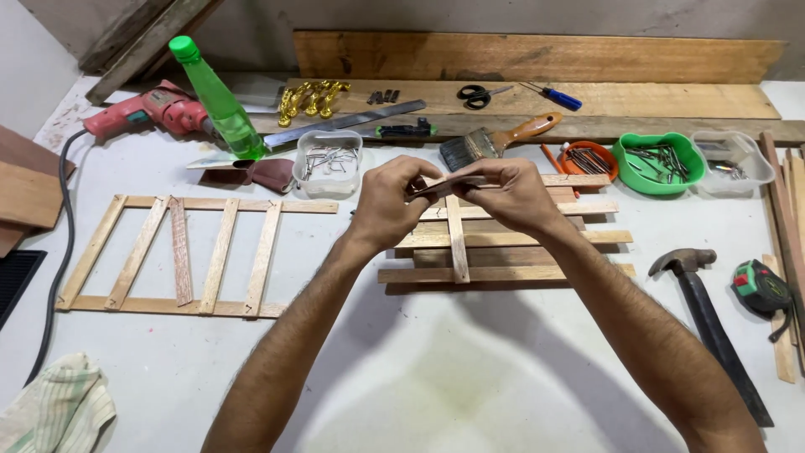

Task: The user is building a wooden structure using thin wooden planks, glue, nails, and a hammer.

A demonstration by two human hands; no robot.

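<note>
While I look down, the white counter [436, 369] spreads out under everything, with long planks [537, 59] leaning and lying along its far edge. On my left lies a finished ladder-like wooden frame [180, 256], flat, well apart from my hands. In front of me sits a second frame of slats [503, 243], several long strips lying crosswise with one short strip standing across them. A red power drill [147, 109] rests at the far left, with a green plastic bottle [220, 105] tilted just beside it. A hammer [713, 323] lies at my right, head toward the slats, and a green tape measure [761, 289] sits next to it. A paintbrush [495, 143] lies beyond the slats, near an orange dish [587, 159], a green bowl of nails [658, 164] and a clear tub [734, 159]. Another clear tub of nails [329, 161] stands near my left hand. A striped cloth [59, 411] is bunched at the near left corner.

My left hand [387, 201] and my right hand [507, 193] are raised just above the slats, close together, both pinching one thin wooden strip [449, 182] between fingers and thumbs, holding it level.
</note>
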